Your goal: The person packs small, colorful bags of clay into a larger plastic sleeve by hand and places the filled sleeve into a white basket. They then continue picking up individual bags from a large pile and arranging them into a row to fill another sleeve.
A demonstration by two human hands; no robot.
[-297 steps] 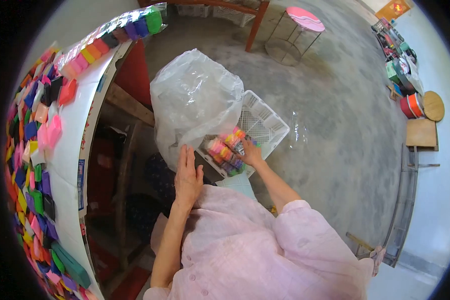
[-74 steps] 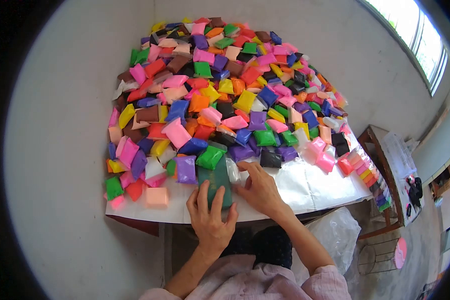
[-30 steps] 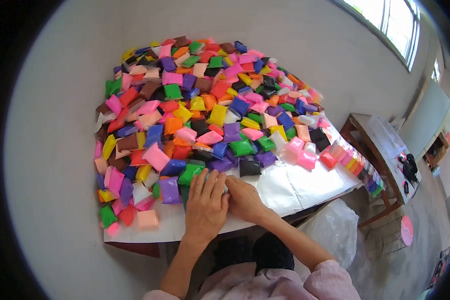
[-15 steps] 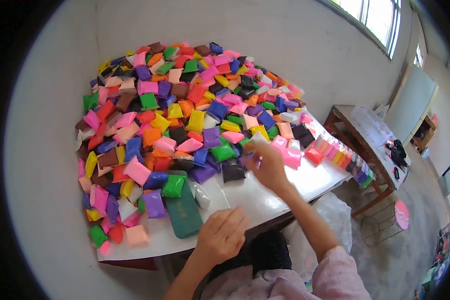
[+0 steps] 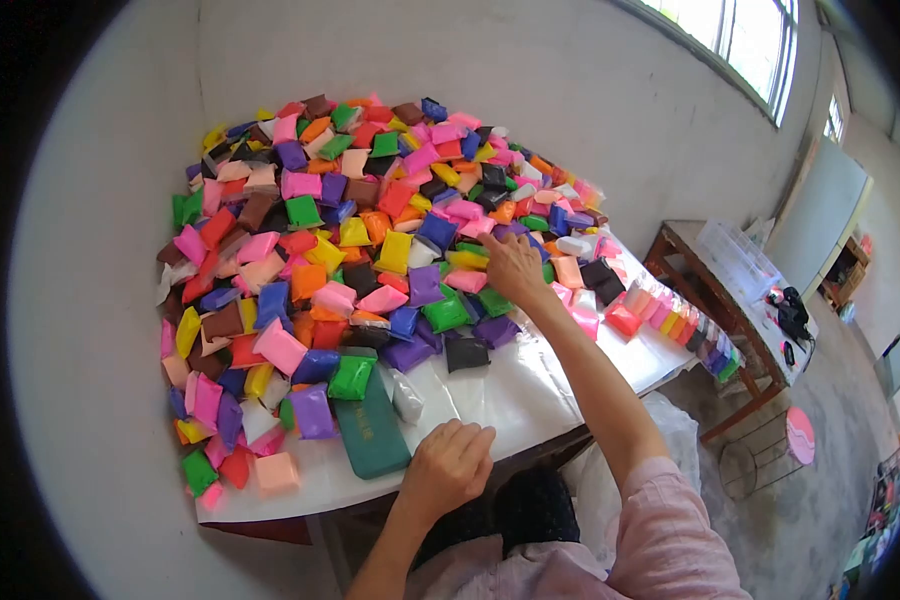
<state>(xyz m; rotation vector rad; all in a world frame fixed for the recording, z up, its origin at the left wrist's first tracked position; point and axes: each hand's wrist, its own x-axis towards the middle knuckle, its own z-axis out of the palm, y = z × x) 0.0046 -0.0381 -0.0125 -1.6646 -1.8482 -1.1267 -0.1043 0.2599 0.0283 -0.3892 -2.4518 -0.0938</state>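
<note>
A large heap of small, soft-looking plastic packets in many colours (image 5: pixel 394 252) covers much of the white table (image 5: pixel 510 395). My right hand (image 5: pixel 515 270) is over the heap's right-hand part, index finger stretched out among the packets, beside a yellow packet (image 5: pixel 467 260). No packet shows in its grasp. At the table's front edge my left hand (image 5: pixel 450 468) has its fingers curled in; whatever lies inside them, if anything, is hidden. Close to it are a dark green flat case (image 5: pixel 373 430) and a whitish packet (image 5: pixel 404 395). A black packet (image 5: pixel 466 353) sits at the heap's front edge.
On the table's right lies a row of multicoloured packets in clear wrap (image 5: pixel 678 318). Beyond stands a wooden side table (image 5: pixel 715 290) with a clear plastic box (image 5: pixel 738 255). A wire-frame stool with a pink top (image 5: pixel 800 435) is on the floor. Clear plastic bagging (image 5: pixel 670 425) hangs by my lap.
My right hand has moved forward and slightly left, farther into the heap, its index finger now extended. The left hand stays near the table edge with its fingers more curled.
</note>
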